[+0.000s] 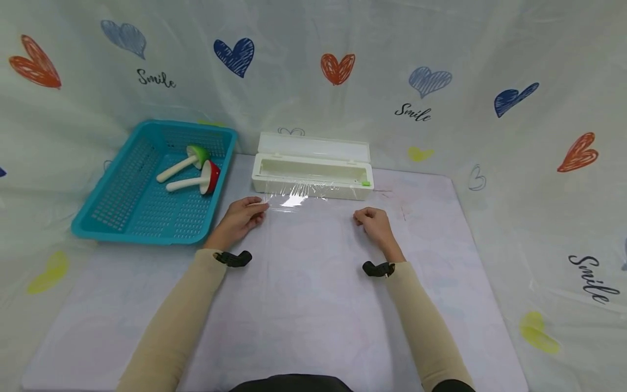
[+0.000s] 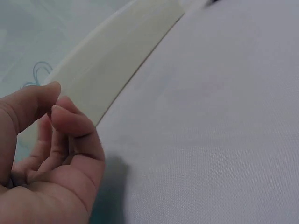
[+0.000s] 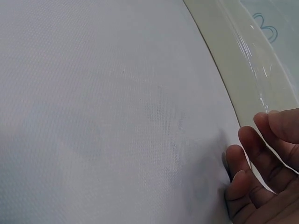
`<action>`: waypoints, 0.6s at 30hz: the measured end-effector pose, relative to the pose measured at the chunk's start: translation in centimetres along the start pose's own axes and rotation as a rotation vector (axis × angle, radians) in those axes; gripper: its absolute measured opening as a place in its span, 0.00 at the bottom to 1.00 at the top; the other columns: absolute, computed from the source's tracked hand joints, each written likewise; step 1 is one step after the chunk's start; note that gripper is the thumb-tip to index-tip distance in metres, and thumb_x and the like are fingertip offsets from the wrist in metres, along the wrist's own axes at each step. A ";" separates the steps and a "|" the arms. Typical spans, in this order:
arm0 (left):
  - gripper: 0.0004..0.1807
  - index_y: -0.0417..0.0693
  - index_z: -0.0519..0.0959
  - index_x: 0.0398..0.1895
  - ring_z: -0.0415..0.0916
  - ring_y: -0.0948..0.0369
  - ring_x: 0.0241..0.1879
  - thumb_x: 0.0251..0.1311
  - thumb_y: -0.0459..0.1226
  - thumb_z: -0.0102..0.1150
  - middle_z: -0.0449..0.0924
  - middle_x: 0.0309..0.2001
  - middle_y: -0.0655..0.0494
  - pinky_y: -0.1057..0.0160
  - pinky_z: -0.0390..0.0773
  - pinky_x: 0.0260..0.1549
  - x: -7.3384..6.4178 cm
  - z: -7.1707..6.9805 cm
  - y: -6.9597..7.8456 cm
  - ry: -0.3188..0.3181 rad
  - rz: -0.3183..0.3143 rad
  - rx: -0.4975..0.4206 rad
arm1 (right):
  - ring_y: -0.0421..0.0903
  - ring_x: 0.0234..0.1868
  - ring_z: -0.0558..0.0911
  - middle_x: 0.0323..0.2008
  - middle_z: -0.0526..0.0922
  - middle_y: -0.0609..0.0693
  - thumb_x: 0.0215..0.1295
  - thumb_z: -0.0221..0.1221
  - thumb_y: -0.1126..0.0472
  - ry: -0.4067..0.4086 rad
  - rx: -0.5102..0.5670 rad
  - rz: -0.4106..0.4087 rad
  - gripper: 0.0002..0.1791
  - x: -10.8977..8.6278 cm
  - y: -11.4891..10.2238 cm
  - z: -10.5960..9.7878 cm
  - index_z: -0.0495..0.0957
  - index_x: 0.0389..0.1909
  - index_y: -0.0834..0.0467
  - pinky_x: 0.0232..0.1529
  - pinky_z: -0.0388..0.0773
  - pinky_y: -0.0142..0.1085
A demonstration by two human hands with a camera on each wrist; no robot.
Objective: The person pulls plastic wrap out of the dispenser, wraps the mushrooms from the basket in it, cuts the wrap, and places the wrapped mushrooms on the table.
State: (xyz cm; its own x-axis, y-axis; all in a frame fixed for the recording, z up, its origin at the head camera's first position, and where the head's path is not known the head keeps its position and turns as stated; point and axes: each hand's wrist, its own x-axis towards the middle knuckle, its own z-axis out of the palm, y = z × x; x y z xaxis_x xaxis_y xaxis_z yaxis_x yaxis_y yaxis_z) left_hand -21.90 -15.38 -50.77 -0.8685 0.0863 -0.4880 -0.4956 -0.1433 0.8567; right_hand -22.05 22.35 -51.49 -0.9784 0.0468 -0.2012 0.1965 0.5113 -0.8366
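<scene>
A sheet of clear cling film (image 1: 295, 198) stretches out from the white dispenser box (image 1: 313, 191), whose lid (image 1: 313, 148) stands open at the back. Thumb and forefinger of my left hand (image 1: 243, 214) pinch the film's left corner just in front of the box. On the other side my right hand (image 1: 374, 224) pinches the film's right edge between thumb and forefinger, its other fingers (image 3: 239, 184) loosely curled. Glossy creases in the film (image 3: 250, 53) run to those fingertips in the right wrist view. A small green slider (image 1: 366, 183) sits at the box's right end.
To the left, a blue plastic basket (image 1: 142, 239) holds a green-capped mushroom-shaped thing (image 1: 198, 155) and a red-capped one (image 1: 211, 177). The white-covered table (image 1: 313, 305) reaches back to a curtain (image 1: 294, 27) printed with hearts.
</scene>
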 end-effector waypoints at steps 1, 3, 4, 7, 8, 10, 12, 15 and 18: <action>0.22 0.42 0.71 0.65 0.73 0.61 0.38 0.72 0.38 0.62 0.75 0.46 0.49 0.71 0.79 0.36 0.0 0.0 0.0 -0.017 -0.007 0.014 | 0.47 0.40 0.79 0.39 0.87 0.55 0.75 0.57 0.51 -0.001 -0.006 0.001 0.17 0.0 0.0 0.0 0.86 0.44 0.61 0.36 0.74 0.33; 0.24 0.39 0.71 0.68 0.72 0.61 0.39 0.73 0.39 0.60 0.74 0.46 0.49 0.71 0.78 0.37 -0.1 0.0 0.0 -0.054 -0.018 0.066 | 0.47 0.40 0.79 0.38 0.87 0.55 0.76 0.57 0.51 -0.004 -0.015 0.000 0.17 0.0 0.0 -0.1 0.86 0.44 0.61 0.36 0.74 0.33; 0.25 0.38 0.72 0.68 0.72 0.61 0.39 0.74 0.40 0.59 0.74 0.45 0.49 0.71 0.78 0.37 -0.1 0.0 -0.1 -0.064 -0.020 0.097 | 0.47 0.39 0.78 0.38 0.86 0.54 0.76 0.56 0.51 -0.005 -0.017 0.000 0.18 0.0 0.0 -0.1 0.86 0.44 0.61 0.36 0.74 0.33; 0.23 0.36 0.76 0.62 0.72 0.61 0.38 0.73 0.41 0.61 0.75 0.41 0.50 0.71 0.78 0.35 -0.1 0.0 -0.2 -0.043 -0.021 0.157 | 0.48 0.39 0.78 0.37 0.86 0.55 0.76 0.56 0.51 -0.006 -0.016 -0.003 0.17 -0.1 -0.1 -0.1 0.86 0.43 0.61 0.36 0.74 0.34; 0.22 0.35 0.77 0.61 0.72 0.61 0.38 0.72 0.42 0.62 0.75 0.40 0.51 0.71 0.78 0.35 -0.1 0.0 -0.2 -0.031 -0.019 0.177 | 0.48 0.39 0.78 0.37 0.86 0.55 0.76 0.56 0.52 -0.006 -0.015 -0.003 0.17 -0.1 -0.1 -0.1 0.86 0.43 0.62 0.36 0.74 0.34; 0.21 0.36 0.78 0.58 0.73 0.61 0.37 0.71 0.43 0.63 0.76 0.39 0.51 0.71 0.78 0.34 -0.1 0.1 -0.2 -0.004 -0.020 0.199 | 0.48 0.38 0.78 0.37 0.85 0.55 0.76 0.56 0.52 -0.006 -0.014 -0.003 0.17 -0.1 -0.2 -0.1 0.86 0.43 0.62 0.35 0.75 0.34; 0.21 0.36 0.79 0.57 0.74 0.61 0.37 0.71 0.44 0.64 0.77 0.39 0.51 0.71 0.78 0.34 -0.1 0.1 -0.2 0.012 -0.027 0.222 | 0.48 0.38 0.77 0.37 0.85 0.55 0.76 0.56 0.53 -0.006 -0.012 -0.005 0.17 -0.1 -0.2 -0.2 0.86 0.43 0.62 0.34 0.75 0.34; 0.21 0.37 0.79 0.57 0.75 0.61 0.36 0.71 0.45 0.63 0.78 0.39 0.51 0.71 0.78 0.33 -0.1 -0.1 -0.2 0.020 -0.039 0.249 | 0.48 0.37 0.77 0.37 0.85 0.56 0.75 0.56 0.54 -0.002 -0.005 -0.002 0.16 -0.1 -0.2 -0.2 0.86 0.43 0.62 0.33 0.75 0.33; 0.21 0.36 0.79 0.57 0.75 0.61 0.36 0.73 0.44 0.61 0.80 0.40 0.51 0.71 0.78 0.33 -0.3 -0.3 -0.1 0.007 -0.041 0.250 | 0.47 0.36 0.77 0.36 0.86 0.56 0.75 0.57 0.54 0.001 0.005 0.000 0.16 0.0 -0.1 -0.1 0.86 0.42 0.62 0.32 0.75 0.32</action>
State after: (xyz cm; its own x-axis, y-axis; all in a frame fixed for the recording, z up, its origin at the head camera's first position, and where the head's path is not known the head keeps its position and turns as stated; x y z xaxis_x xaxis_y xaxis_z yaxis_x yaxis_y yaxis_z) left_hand -21.59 -15.69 -50.72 -0.8484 0.0799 -0.5233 -0.5144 0.1089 0.8506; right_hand -22.06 22.42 -51.36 -0.9785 0.0477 -0.2008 0.1969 0.5072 -0.8391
